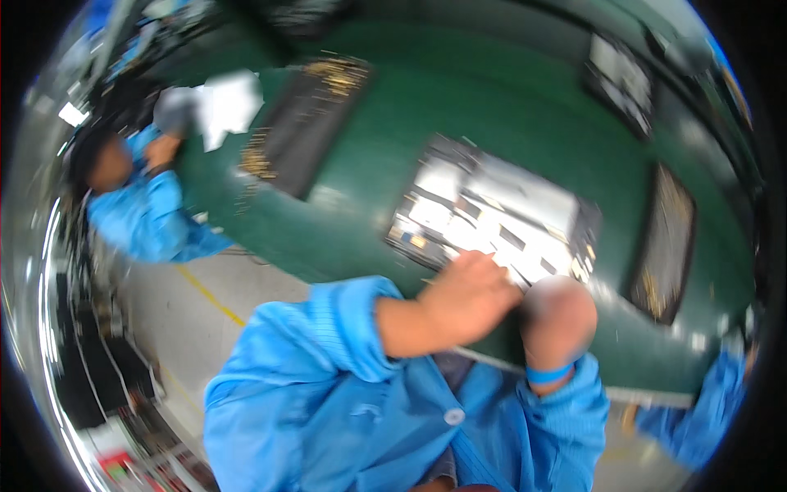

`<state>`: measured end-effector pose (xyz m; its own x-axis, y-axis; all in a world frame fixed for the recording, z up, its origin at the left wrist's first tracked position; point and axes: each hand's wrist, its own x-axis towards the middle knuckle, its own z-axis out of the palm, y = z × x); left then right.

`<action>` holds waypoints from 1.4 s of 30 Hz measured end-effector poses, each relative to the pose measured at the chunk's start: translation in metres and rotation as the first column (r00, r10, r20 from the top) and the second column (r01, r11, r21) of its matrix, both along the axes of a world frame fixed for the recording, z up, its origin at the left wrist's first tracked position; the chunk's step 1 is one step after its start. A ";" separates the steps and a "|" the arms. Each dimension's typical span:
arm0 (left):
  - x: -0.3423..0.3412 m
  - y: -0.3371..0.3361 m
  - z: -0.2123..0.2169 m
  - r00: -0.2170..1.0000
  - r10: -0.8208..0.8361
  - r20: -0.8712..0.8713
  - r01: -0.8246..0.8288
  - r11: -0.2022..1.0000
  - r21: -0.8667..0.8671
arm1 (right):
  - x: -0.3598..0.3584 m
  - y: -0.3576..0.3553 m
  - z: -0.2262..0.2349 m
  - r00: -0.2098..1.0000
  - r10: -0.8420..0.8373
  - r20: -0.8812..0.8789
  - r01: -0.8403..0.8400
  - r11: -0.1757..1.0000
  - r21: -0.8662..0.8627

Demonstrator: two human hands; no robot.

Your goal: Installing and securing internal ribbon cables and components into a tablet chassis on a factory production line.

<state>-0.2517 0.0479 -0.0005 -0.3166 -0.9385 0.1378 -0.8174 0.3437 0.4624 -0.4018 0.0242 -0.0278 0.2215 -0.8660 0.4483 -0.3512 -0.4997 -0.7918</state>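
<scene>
A dark, shallow tray (586, 225) sits on the table in front of me, with white pieces and a silver-grey flat panel (525, 193) in it. My left hand (471, 299) is at the tray's near edge, its fingers curled inward; whatever they hold, if anything, is hidden. Close beside it on the right is my right hand (561, 320), with a blue band round the wrist. That hand is smeared, and its fingers cannot be made out. Both sleeves are blue.
A dark mat (299, 131) with many thin gold-coloured pieces lies at the far left of the green table (410, 74). Another dark tray (666, 246) stands at the right, and a tray of pale pieces (620, 82) behind it. A co-worker in blue (147, 213) works at the left.
</scene>
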 end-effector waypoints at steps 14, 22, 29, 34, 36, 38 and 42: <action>0.067 -0.019 0.007 0.915 0.364 0.172 -0.292 0.894 -0.340 | -0.026 -0.012 0.040 0.915 -0.383 0.123 0.118 0.547 0.829; 0.122 -0.001 -0.002 0.741 0.639 -0.207 -0.578 0.763 0.289 | -0.027 -0.024 0.043 0.994 -0.082 0.077 -0.067 0.126 0.990; 0.145 -0.017 -0.012 0.284 0.721 -0.633 -0.776 0.560 0.290 | 0.038 -0.056 0.086 0.889 -0.232 0.395 -0.337 0.253 0.907; 0.137 -0.033 -0.021 0.709 0.667 -0.229 -0.700 0.707 -0.107 | 0.097 -0.128 0.091 0.905 -0.211 0.369 -0.273 0.378 0.884; 0.136 -0.033 -0.024 0.686 0.696 -0.214 -0.723 0.686 -0.087 | 0.127 -0.156 0.086 0.914 -0.289 0.284 -0.167 0.370 0.914; 0.136 -0.032 -0.021 0.669 0.715 -0.202 -0.737 0.673 -0.059 | 0.153 -0.179 0.080 0.937 -0.250 0.246 -0.136 0.386 0.912; 0.137 -0.036 -0.016 0.672 0.727 -0.143 -0.735 0.678 -0.007 | 0.192 -0.228 0.061 0.895 -0.314 0.318 -0.145 0.468 0.872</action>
